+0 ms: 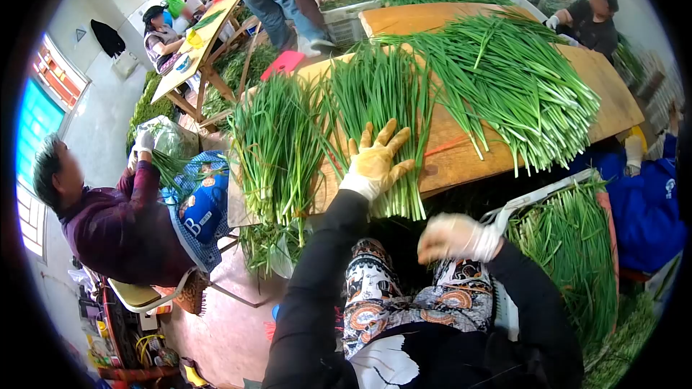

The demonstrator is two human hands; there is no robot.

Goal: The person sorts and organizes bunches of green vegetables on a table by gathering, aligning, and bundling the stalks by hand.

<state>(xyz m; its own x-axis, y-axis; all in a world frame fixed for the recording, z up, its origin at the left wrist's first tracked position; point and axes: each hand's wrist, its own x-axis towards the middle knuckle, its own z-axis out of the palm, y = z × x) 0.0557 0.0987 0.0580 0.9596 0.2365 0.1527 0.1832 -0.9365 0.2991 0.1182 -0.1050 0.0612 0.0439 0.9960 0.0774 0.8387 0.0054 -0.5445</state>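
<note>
My left hand [376, 162], in a yellowed glove, lies spread over the lower part of a bundle of long green stalks [375, 94] on the wooden table [450, 166]. Over my lap hangs my right hand [453, 238], gloved, its fingers curled and blurred; what they hold, if anything, cannot be made out. To the left of my bundle lies another bundle [277, 144], its pale ends toward the near edge. A larger heap of stalks [519, 86] fans out on the right, white ends toward the lower right. A red strip [445, 147] rests on the wood beside my left hand.
On the left a seated person [122, 223] holds stalks. A crate full of greens [569, 259] stands at my right, near a person in blue [649, 202]. Another person [595, 18] sits across the table. Someone in jeans [270, 0] stands behind it, near a red object [282, 65].
</note>
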